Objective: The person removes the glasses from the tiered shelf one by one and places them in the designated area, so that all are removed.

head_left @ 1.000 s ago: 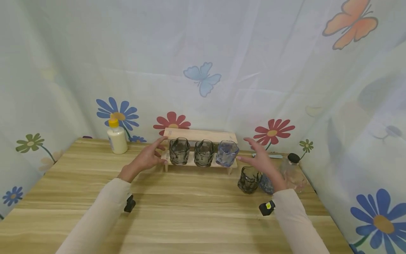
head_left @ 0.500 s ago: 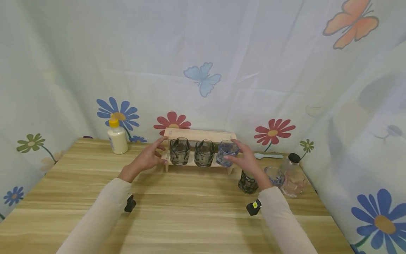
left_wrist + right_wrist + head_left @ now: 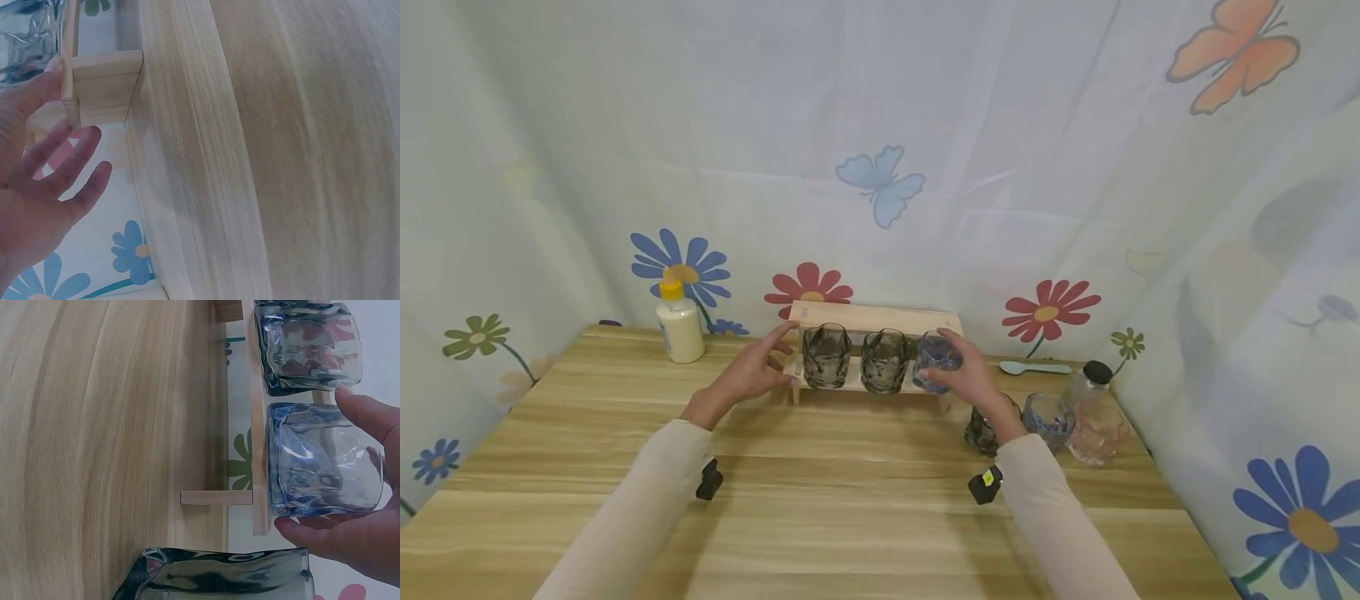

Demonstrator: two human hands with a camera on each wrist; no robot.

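Note:
A two-tier wooden rack [image 3: 880, 318] holds two grey glasses [image 3: 826, 357] [image 3: 883, 362] and a blue glass [image 3: 931, 362] in a row on its lower board. My left hand [image 3: 747, 373] is at the rack's left end; in the left wrist view that hand [image 3: 44, 162] has its thumb against the board's end, its other fingers spread loosely. My right hand [image 3: 973, 375] holds the blue glass at the right end. The right wrist view shows this hand [image 3: 369, 469] with thumb and fingers on opposite sides of the blue glass [image 3: 325, 459].
Right of the rack, on the table [image 3: 820, 517], stand another grey glass [image 3: 981, 432], a blue glass [image 3: 1048, 421], a pinkish glass [image 3: 1096, 433] and a black-capped jar [image 3: 1086, 385]. A pale spoon [image 3: 1036, 367] lies behind them. At the back left stands a yellow-capped bottle [image 3: 681, 329].
My right hand has moved left from beside the rack onto the blue glass and taken hold of it. The left hand keeps its place at the rack's left end.

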